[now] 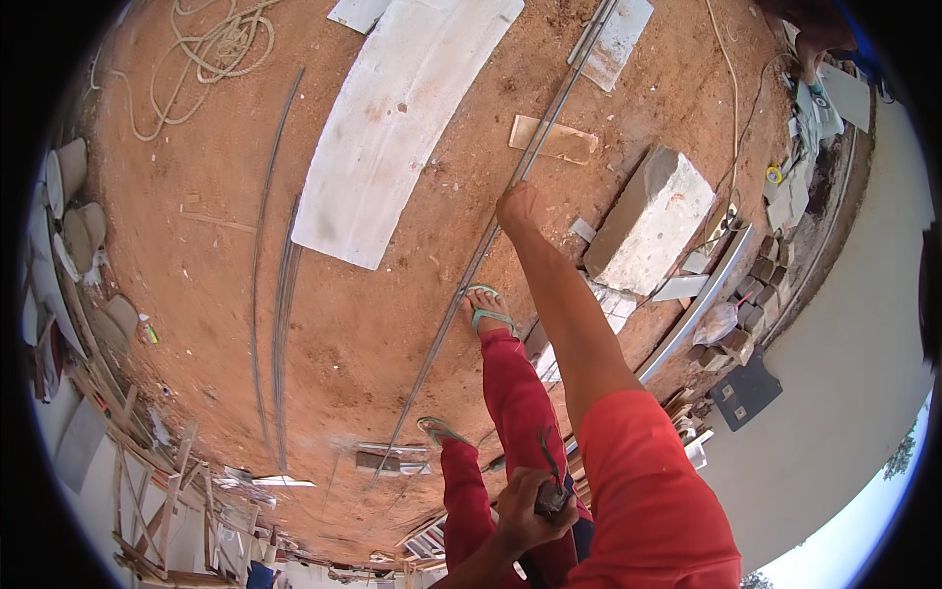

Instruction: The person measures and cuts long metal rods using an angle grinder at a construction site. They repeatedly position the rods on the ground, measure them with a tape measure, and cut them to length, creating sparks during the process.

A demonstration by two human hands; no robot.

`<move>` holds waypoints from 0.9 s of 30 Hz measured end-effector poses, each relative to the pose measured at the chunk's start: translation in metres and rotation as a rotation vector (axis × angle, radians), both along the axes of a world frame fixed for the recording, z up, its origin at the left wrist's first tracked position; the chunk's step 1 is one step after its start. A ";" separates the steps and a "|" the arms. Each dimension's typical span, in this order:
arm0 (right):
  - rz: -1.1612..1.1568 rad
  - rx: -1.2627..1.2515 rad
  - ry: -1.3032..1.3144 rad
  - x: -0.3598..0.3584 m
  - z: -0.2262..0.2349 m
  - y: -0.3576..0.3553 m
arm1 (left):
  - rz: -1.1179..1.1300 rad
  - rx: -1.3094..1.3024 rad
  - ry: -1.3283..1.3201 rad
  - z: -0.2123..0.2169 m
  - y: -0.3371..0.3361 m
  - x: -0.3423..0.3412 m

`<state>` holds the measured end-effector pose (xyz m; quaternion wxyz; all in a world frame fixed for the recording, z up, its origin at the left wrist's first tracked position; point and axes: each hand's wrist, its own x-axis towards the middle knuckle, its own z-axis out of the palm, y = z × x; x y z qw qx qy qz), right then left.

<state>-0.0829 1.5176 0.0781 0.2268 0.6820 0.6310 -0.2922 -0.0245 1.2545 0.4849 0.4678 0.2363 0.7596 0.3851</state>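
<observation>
My right hand [520, 206] reaches forward, its fingers closed around a pair of long thin steel rods [488, 242] that run slantwise across the dirt. Close to my body, my left hand [525, 510] is wrapped round a dark, blunt-ended object [552, 499] with thin dark strands sticking up from it; its exact kind is unclear. Beyond my right hand, the rods pass over a small wooden board [569, 143] and a whitish slab [615, 49]. One sandalled foot [488, 306] stands right beside the rods.
A long white board [392, 128] lies left of the rods, with more thin rods [285, 334] past it. A large pale stone block [653, 221] sits to the right. Coiled rope [226, 44] is at far left. Bricks [751, 319] line the wall [834, 344].
</observation>
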 end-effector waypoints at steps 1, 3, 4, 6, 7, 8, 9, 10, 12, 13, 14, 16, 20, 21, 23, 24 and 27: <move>-0.027 0.005 0.007 0.004 -0.001 0.002 | -0.017 0.012 0.007 -0.003 0.002 0.002; -0.062 0.003 0.021 0.013 -0.001 0.004 | -0.045 0.034 0.022 -0.007 0.005 0.006; -0.075 -0.003 0.029 0.017 -0.002 0.003 | -0.057 0.041 0.029 -0.009 0.005 0.006; -0.103 -0.011 0.053 0.021 -0.007 0.006 | -0.078 0.054 0.043 -0.012 0.003 0.007; -0.118 -0.017 0.064 0.023 -0.010 0.008 | -0.075 0.047 0.038 -0.012 0.003 0.009; -0.131 -0.023 0.075 0.025 -0.011 0.007 | -0.070 0.040 0.033 -0.010 0.004 0.010; -0.123 -0.008 0.071 0.026 -0.013 0.004 | -0.066 0.033 0.027 -0.010 0.005 0.012; -0.113 0.009 0.071 0.024 -0.015 0.003 | -0.064 0.039 0.032 -0.011 0.006 0.013; -0.107 0.027 0.083 0.025 -0.016 0.004 | -0.061 0.052 0.041 -0.013 0.007 0.014; -0.115 0.028 0.098 0.028 -0.020 0.004 | -0.061 0.055 0.038 -0.013 0.008 0.013; -0.123 0.029 0.113 0.031 -0.022 0.004 | -0.062 0.059 0.034 -0.013 0.010 0.012; -0.079 0.042 0.118 0.038 -0.021 0.010 | -0.060 0.060 0.026 -0.013 0.011 0.014; -0.013 0.278 0.249 0.037 -0.015 0.032 | -0.045 0.074 0.023 -0.016 0.012 0.021; -0.018 0.229 0.234 0.036 -0.016 0.042 | -0.040 0.082 0.027 -0.016 0.013 0.022; -0.029 0.116 0.207 0.022 -0.009 0.058 | -0.039 0.099 0.031 -0.018 0.014 0.022; -0.011 0.112 0.194 0.018 -0.008 0.062 | -0.042 0.106 0.032 -0.019 0.014 0.023; 0.020 0.136 0.133 0.011 -0.015 0.069 | -0.076 0.085 0.032 -0.018 0.014 0.021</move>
